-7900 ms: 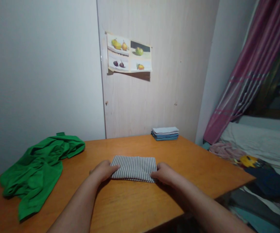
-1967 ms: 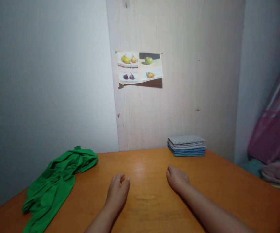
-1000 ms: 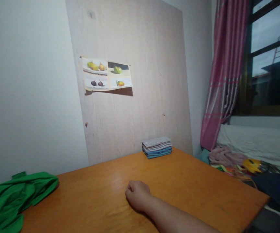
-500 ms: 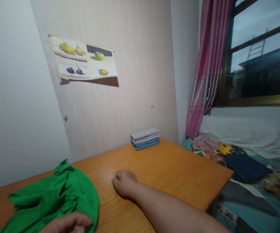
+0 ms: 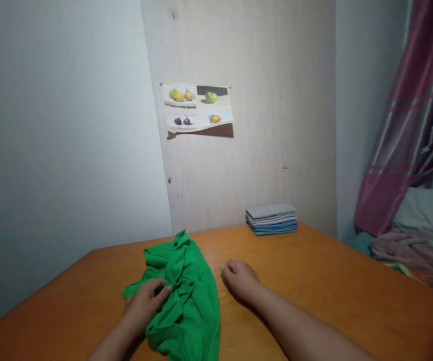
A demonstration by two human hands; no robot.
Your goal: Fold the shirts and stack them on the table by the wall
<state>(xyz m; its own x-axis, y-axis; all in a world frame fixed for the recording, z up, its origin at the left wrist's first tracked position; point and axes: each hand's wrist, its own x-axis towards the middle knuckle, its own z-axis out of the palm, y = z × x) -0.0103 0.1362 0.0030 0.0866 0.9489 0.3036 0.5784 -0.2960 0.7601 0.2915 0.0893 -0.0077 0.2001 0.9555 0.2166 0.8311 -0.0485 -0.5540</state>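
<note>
A crumpled green garment [image 5: 201,301] lies on the orange-brown wooden table, its folds bunched toward the left and a small dark spot near its far tip. My left hand [image 5: 147,301] rests over the garment's left side, thumb and fingers bent into the cloth; some fingertips are hidden. To the right of the garment, my right hand [image 5: 241,280] is curled into a loose fist on the tabletop, apart from the cloth. Nothing shows inside that fist.
A neat stack of folded cloths [image 5: 271,220], striped on top and blue below, sits at the table's far right, near the wall. The wooden table [image 5: 314,265] meets a wall with a fruit print [image 5: 197,108]. Pink curtain [image 5: 393,130] and piled bedding [image 5: 419,250] are at right.
The view has swung left, so the window is out of frame. My left hand has moved forward from the garment's near edge onto its left folds. My right fist looks unchanged.
</note>
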